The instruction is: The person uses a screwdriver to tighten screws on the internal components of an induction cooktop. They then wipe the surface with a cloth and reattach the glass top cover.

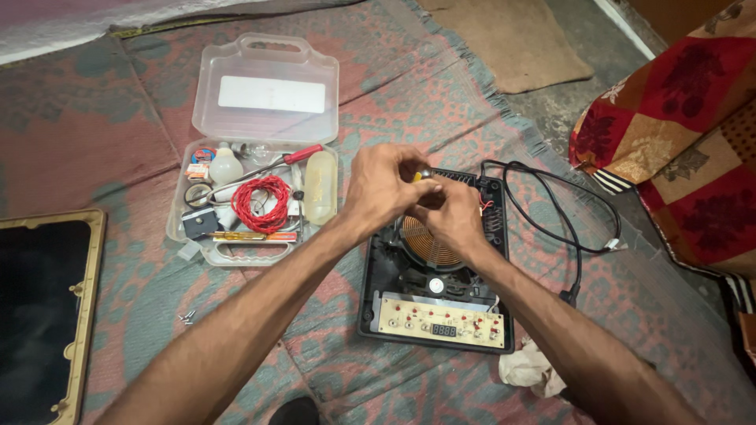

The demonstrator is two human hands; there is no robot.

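An opened black induction cooktop (378,275) lies on a patterned rug, its copper coil (429,244) and a beige control board (441,321) exposed. Both hands meet above the coil. My left hand (382,185) is curled around a small yellow-handled tool (417,175) that pokes out between the fingers. My right hand (453,212) is closed beside it, fingers touching the same tool; what it grips is hidden. A black power cord (551,197) loops off to the right of the cooktop.
An open clear plastic toolbox (264,110) at left holds a red wire coil (260,201), a red-handled screwdriver (299,155), bulbs and small parts. Loose screws (187,316) lie on the rug. A gold-framed dark panel (43,307) sits far left, crumpled cloth (531,370) near the cooktop, a patterned cushion (685,134) right.
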